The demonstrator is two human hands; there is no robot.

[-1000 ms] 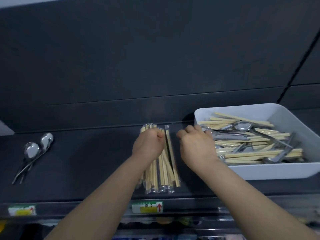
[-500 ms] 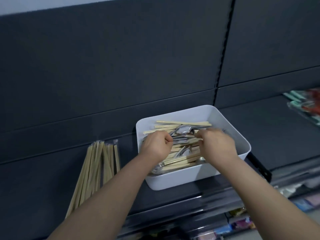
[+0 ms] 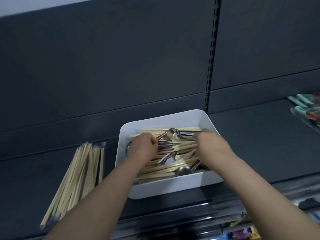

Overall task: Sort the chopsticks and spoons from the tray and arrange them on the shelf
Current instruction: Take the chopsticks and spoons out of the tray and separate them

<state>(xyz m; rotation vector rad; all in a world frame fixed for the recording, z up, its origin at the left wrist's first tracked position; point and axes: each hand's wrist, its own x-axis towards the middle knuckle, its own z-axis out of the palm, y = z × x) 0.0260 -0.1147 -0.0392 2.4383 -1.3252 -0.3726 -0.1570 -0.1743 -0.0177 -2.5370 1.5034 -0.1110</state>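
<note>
1. Both hands had gone from the sorted chopsticks (image 3: 78, 170) into the tray (image 3: 173, 186) over the last second. In the final half-second they barely shifted.
2. The tray sat on the shelf (image 3: 259, 144), its near wall close to the shelf's front edge. I judged it was kept there for short reaches.
3. Loose chopsticks (image 3: 180, 148) and spoons (image 3: 170, 133) lay mixed in the tray, mostly crosswise. Much sorting remained to be done.
4. The left hand (image 3: 143, 149) was over the tray's left half, its fingers curled against the spoon handles. I could not tell whether it gripped any of them.
5. The right hand (image 3: 213, 144) was over the right half, knuckles up and blurred. Its fingers were hidden, so its hold could not be told.
6. I judged that each hand worked one end of the pile so that long pieces would come out level rather than snag.
7. The sorted chopsticks lay just left of the tray, slightly fanned, running from the shelf's back towards its front edge. This kept them apart from the unsorted stock.
8. Packaged goods (image 3: 308, 108) lay at the shelf's right end, well apart from the tray.
9. Risk noted: interlocked spoon handles could drag chopsticks over the rim.
</note>
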